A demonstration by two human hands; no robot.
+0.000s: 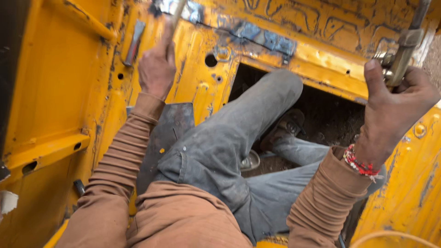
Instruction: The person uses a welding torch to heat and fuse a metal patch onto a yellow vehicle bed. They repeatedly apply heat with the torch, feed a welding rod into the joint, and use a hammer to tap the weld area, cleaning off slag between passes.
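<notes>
The left hand is seen from the back, closed around a thin handle that is cut off by the top edge, so the tool's head cannot be made out. It is held against the yellow metal panel, near a bare grey strip. The right hand is clamped on a metal rod at the right edge; its upper end is cut off. Below, grey trousers and a shoe partly hide a dark opening.

Scuffed yellow metal panel, brown ribbed sleeves, dusty grey trousers, red-and-white beaded wristband.
</notes>
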